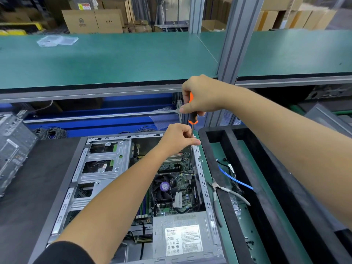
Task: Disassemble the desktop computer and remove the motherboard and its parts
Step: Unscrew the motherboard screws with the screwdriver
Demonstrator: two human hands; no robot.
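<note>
An open desktop computer case (64, 204) lies flat on the bench. Inside it I see the motherboard (182, 182), a black CPU fan (163, 186), a silver drive cage (102, 164) and a grey power supply (181, 239). My right hand (202, 94) grips the orange-and-black handle of a screwdriver (192, 119) held upright over the case's far right corner. My left hand (179, 138) pinches the thin shaft just below the handle. The tip reaches down to the motherboard's far right edge, beside the case wall.
Right of the case stands a black foam tray (270, 187) holding a blue cable (234, 179), pliers (224, 191) on its rim and small screws. Another metal chassis (13, 149) stands at the left. A green shelf (114, 60) runs above, with an aluminium post (236, 44).
</note>
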